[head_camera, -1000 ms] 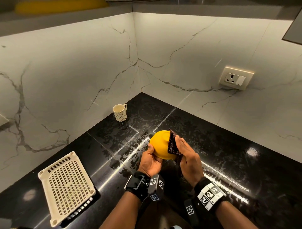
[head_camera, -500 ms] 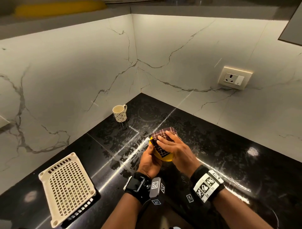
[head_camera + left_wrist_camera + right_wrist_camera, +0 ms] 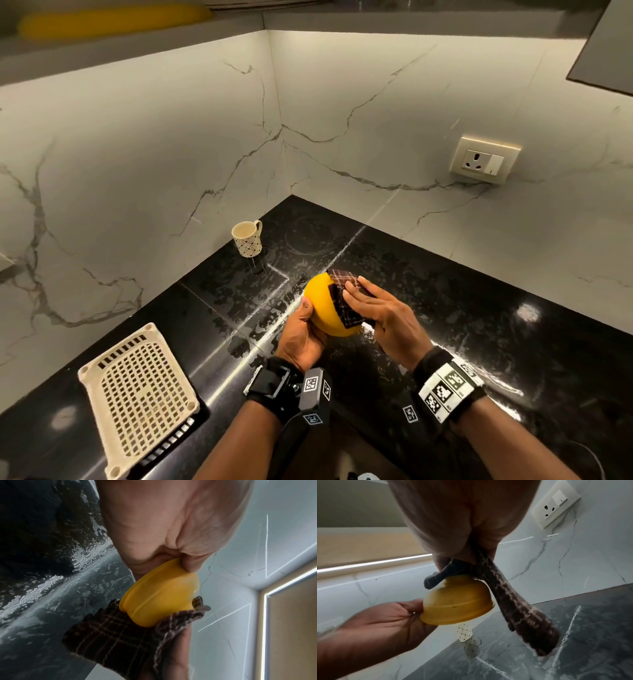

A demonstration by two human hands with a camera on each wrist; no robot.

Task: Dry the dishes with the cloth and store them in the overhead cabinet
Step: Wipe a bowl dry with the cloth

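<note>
A yellow bowl (image 3: 322, 305) is held tilted above the black counter, its outside turned toward me. My left hand (image 3: 301, 329) grips the bowl's rim from below left, thumb on the outside, as the left wrist view shows on the bowl (image 3: 161, 592). A dark checked cloth (image 3: 346, 291) lies over the bowl's upper right side. My right hand (image 3: 376, 308) holds this cloth and presses it against the bowl with its fingers laid flat. In the right wrist view the cloth (image 3: 513, 601) hangs from the fingers past the bowl (image 3: 458, 601).
A patterned cream mug (image 3: 247, 238) stands by the left wall. A cream perforated drain tray (image 3: 137, 401) lies at the counter's near left. The counter (image 3: 445, 308) is wet and streaked. A wall socket (image 3: 484, 161) sits at right; a yellow dish (image 3: 113, 19) rests on the overhead shelf.
The right hand has slid the cloth from across the bowl's top back to its upper right side, so more yellow shows. The left hand keeps its grip; the bowl has turned slightly.
</note>
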